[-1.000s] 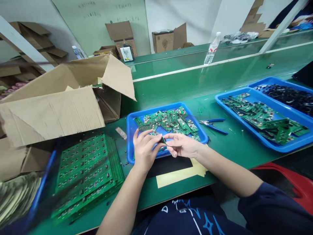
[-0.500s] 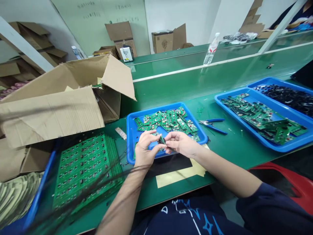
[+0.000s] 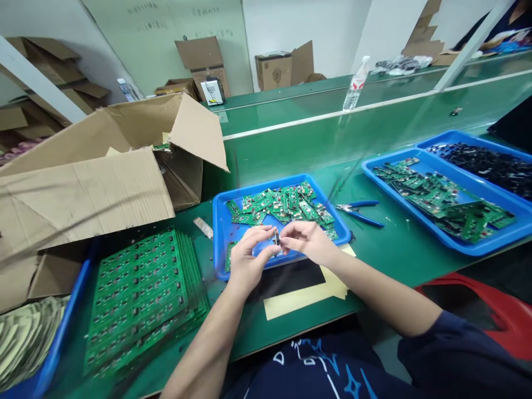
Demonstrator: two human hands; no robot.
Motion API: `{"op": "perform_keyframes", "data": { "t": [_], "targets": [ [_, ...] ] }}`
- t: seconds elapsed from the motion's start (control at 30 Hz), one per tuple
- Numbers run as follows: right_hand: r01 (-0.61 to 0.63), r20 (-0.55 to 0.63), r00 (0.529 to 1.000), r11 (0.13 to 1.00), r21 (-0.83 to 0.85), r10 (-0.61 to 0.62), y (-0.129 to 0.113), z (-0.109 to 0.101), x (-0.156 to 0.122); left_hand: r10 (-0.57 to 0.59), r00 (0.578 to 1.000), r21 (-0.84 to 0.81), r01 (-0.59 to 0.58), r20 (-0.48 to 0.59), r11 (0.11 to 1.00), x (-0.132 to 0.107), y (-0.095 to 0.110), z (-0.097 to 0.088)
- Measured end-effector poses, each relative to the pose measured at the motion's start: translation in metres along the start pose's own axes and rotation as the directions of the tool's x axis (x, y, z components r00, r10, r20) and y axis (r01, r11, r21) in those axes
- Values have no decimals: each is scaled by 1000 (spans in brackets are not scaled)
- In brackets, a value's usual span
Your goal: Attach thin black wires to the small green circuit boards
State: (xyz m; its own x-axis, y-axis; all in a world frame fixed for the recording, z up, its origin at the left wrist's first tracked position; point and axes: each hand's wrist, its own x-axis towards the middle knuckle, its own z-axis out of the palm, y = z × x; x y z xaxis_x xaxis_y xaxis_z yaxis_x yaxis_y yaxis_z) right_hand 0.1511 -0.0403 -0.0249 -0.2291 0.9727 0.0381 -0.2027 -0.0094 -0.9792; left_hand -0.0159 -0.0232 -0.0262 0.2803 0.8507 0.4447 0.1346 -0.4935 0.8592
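Note:
Over the front part of a blue tray (image 3: 216, 244), my two hands meet around a small circuit board (image 3: 276, 237), seen nearly edge-on with a dark part on it. My left hand (image 3: 249, 256) pinches the board between thumb and fingers. From the other side, my right hand (image 3: 310, 241) closes thumb and forefinger at the board's dark part; whether it grips a separate piece is too small to tell. Loose green circuit boards (image 3: 286, 204) lie in the tray behind my fingers. Blue-handled cutters (image 3: 359, 212) rest to the tray's right.
Stacked green board panels (image 3: 137, 288) stand at the left, below a large open cardboard box (image 3: 83, 194). Another blue tray (image 3: 440, 235) holds boards; one behind it holds black parts (image 3: 486, 166). Yellow paper strips (image 3: 295, 302) lie at the front. A bottle (image 3: 356, 86) stands behind.
The board between my hands has turned to a more upright, edge-on angle. My right fingers have shifted slightly, and the whole view has moved a little.

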Motion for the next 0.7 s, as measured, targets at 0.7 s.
{"op": "perform_keyframes", "data": {
  "t": [0.7],
  "targets": [
    [329,-260,828,807,-491,-496,0,-13,-5,-11,993,52,5,114,999,1,5,-2]
  ]
}}
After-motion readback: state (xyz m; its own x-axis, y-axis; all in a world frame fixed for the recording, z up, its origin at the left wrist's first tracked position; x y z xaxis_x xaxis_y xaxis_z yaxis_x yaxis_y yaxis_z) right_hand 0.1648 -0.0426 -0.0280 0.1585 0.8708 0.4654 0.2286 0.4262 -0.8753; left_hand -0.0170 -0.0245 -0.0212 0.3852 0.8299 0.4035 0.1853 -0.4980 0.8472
